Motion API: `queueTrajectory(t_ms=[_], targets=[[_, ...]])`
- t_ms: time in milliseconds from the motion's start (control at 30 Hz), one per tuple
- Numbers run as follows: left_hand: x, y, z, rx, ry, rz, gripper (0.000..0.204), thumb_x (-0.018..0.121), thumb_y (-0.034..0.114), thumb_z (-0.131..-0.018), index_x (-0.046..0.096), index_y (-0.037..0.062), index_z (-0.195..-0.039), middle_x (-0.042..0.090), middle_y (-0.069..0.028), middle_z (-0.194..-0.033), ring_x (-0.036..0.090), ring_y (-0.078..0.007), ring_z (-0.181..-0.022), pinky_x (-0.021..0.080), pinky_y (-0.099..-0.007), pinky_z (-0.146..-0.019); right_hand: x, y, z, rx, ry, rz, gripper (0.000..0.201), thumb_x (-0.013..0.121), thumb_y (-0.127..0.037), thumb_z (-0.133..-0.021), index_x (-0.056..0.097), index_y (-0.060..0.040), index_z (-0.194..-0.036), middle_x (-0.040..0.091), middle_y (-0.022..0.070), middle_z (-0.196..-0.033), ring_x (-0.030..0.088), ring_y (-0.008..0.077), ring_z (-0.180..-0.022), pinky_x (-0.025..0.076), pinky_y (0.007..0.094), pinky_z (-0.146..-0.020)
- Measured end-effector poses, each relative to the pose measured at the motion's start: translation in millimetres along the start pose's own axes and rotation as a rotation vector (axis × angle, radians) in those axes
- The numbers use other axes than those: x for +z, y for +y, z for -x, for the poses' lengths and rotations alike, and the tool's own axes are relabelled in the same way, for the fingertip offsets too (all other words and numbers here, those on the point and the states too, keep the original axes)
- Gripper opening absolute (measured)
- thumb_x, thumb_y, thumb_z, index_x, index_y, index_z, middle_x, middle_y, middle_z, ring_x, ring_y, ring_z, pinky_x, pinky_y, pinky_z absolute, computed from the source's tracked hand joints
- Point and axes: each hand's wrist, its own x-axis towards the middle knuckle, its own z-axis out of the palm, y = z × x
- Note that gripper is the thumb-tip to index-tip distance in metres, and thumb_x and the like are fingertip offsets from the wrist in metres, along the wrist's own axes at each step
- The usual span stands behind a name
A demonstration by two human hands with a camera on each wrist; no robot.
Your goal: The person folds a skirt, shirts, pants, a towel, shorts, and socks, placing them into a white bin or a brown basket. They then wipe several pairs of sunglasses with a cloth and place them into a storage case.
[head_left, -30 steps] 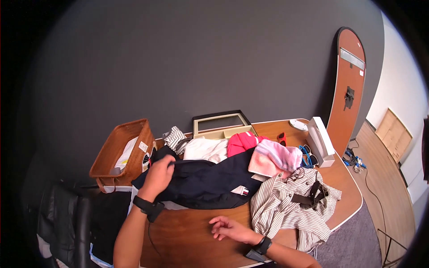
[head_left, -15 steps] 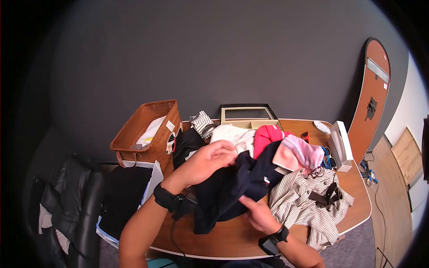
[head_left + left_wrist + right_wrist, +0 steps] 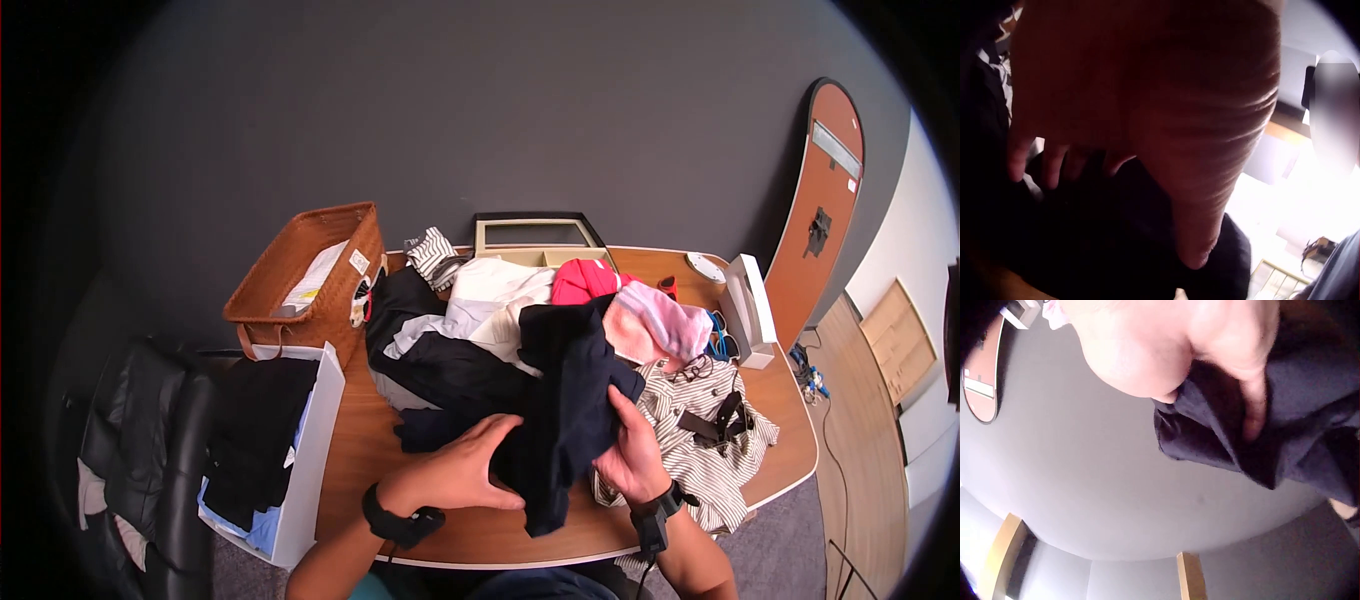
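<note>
A navy garment (image 3: 570, 400) hangs bunched between my hands above the near part of the table, its folds dropping toward the front edge. My right hand (image 3: 635, 455) grips its right side; in the right wrist view the thumb and fingers (image 3: 1254, 415) pinch the cloth. At its left side is my left hand (image 3: 450, 475), thumb and fingers spread wide apart against the cloth. The left wrist view shows those fingers (image 3: 1054, 165) stretched over dark fabric. Behind lies a black garment (image 3: 440, 365), with a white garment (image 3: 490, 290) beyond it.
A striped shirt (image 3: 690, 470) with a dark belt (image 3: 715, 430) lies right, below a pink towel (image 3: 660, 320). At the left stand a wicker basket (image 3: 310, 325) and a white box (image 3: 318, 420) holding folded dark clothes. A framed tray (image 3: 540, 235) stands at the back.
The navy garment, first spread across the table, has been lifted and gathered toward me. My right hand has moved up and taken hold of it; my left hand has come down and nearer.
</note>
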Motion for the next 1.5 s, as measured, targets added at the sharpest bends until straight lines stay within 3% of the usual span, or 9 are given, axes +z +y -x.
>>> queueTrajectory(t_ms=[300, 467, 533, 667, 733, 867, 933, 1233, 1500], targets=[[-14.1, 21.1, 4.7, -0.158, 0.367, 0.114, 0.035, 0.06, 0.006, -0.082, 0.06, -0.0049, -0.116, 0.067, -0.019, -0.102, 0.066, -0.0277, -0.097, 0.05, -0.033, -0.087, 23.3, 11.6, -11.6, -0.121, -0.038, 0.094, 0.042, 0.043, -0.025, -0.103, 0.041, -0.0005, -0.137, 0.055, 0.0144, -0.133, 0.055, 0.028, -0.122, 0.046, 0.0443, -0.102], [-80.3, 19.7, 19.3, -0.043, 0.757, 0.196, 0.029, 0.053, -0.003, -0.081, 0.061, -0.0053, -0.109, 0.067, -0.0118, -0.103, 0.063, -0.0181, -0.097, 0.047, -0.0271, -0.088, -5.5, -14.4, -5.8, -0.138, -0.085, 1.127, 0.036, 0.052, -0.028, -0.099, 0.056, -0.0021, -0.123, 0.067, 0.0076, -0.107, 0.066, 0.0167, -0.077, 0.054, 0.0282, -0.069], [-97.2, 40.1, 22.7, -0.016, 0.665, 0.143, 0.027, 0.052, -0.003, -0.082, 0.062, -0.0045, -0.107, 0.067, -0.0063, -0.1, 0.061, -0.0132, -0.094, 0.047, -0.0272, -0.088, 5.0, -34.9, -6.0, 0.572, -0.264, 1.954, 0.028, 0.056, -0.027, -0.098, 0.063, -0.0015, -0.108, 0.067, 0.0034, -0.089, 0.063, 0.0117, -0.072, 0.05, 0.0255, -0.067], [-106.0, 64.6, 15.3, 0.015, 0.55, 0.036, 0.026, 0.055, -0.001, -0.083, 0.062, -0.0045, -0.107, 0.067, -0.0083, -0.099, 0.062, -0.0145, -0.094, 0.048, -0.0278, -0.087, 40.5, -41.6, -2.6, 0.076, -0.264, 1.364, 0.026, 0.073, -0.023, -0.086, 0.061, -0.0019, -0.096, 0.065, 0.0065, -0.084, 0.06, 0.015, -0.074, 0.048, 0.027, -0.071], [-108.7, 74.3, 9.7, 0.054, 0.506, -0.002, 0.026, 0.055, -0.002, -0.082, 0.062, -0.0046, -0.107, 0.067, -0.0086, -0.1, 0.062, -0.0147, -0.094, 0.048, -0.0279, -0.086, 82.6, -32.5, -4.3, -0.696, -0.188, 1.645, 0.036, 0.076, -0.021, -0.081, 0.059, -0.0021, -0.107, 0.065, 0.0105, -0.094, 0.063, 0.0207, -0.084, 0.049, 0.0306, -0.078], [-108.0, 83.1, -1.8, 0.157, 0.42, -0.005, 0.024, 0.06, -0.002, -0.079, 0.062, -0.0037, -0.103, 0.067, -0.0106, -0.093, 0.062, -0.0165, -0.085, 0.049, -0.0285, -0.08, 124.6, -16.3, -24.4, -1.012, -0.352, 1.8, 0.045, 0.074, -0.019, -0.08, 0.056, -0.0014, -0.117, 0.065, 0.0189, -0.102, 0.063, 0.0318, -0.093, 0.049, 0.0392, -0.083], [-113.7, 86.8, -1.6, 0.14, 0.382, 0.012, 0.026, 0.061, -0.001, -0.076, 0.062, -0.0031, -0.102, 0.066, -0.0128, -0.088, 0.063, -0.0204, -0.079, 0.05, -0.03, -0.078, 134.0, -23.3, -31.6, -0.532, -0.494, 1.806, 0.031, 0.069, -0.017, -0.084, 0.061, -0.0026, -0.11, 0.065, 0.0208, -0.091, 0.063, 0.0358, -0.084, 0.049, 0.0407, -0.076], [-112.1, 39.6, 26.6, -0.011, 0.493, -0.001, 0.045, 0.071, 0.024, -0.085, 0.057, -0.002, -0.12, 0.066, -0.0101, -0.093, 0.065, -0.0189, -0.083, 0.052, -0.0326, -0.079, 178.6, -55.5, -54.5, -0.635, -0.532, 1.769, 0.014, 0.064, -0.008, -0.088, 0.063, 0.0006, -0.098, 0.062, 0.0082, -0.076, 0.057, 0.0139, -0.07, 0.047, 0.0297, -0.067], [-163.3, 59.4, 31.6, 0.051, 0.747, 0.245, 0.017, 0.05, 0.009, -0.097, 0.058, 0.001, -0.11, 0.061, 0.0015, -0.09, 0.059, -0.0059, -0.077, 0.051, -0.0218, -0.064, 189.0, -51.3, -48.7, -0.429, -0.52, 1.987, 0.021, 0.06, -0.02, -0.089, 0.062, -0.0015, -0.098, 0.062, 0.0206, -0.076, 0.061, 0.0341, -0.071, 0.049, 0.0387, -0.067]])
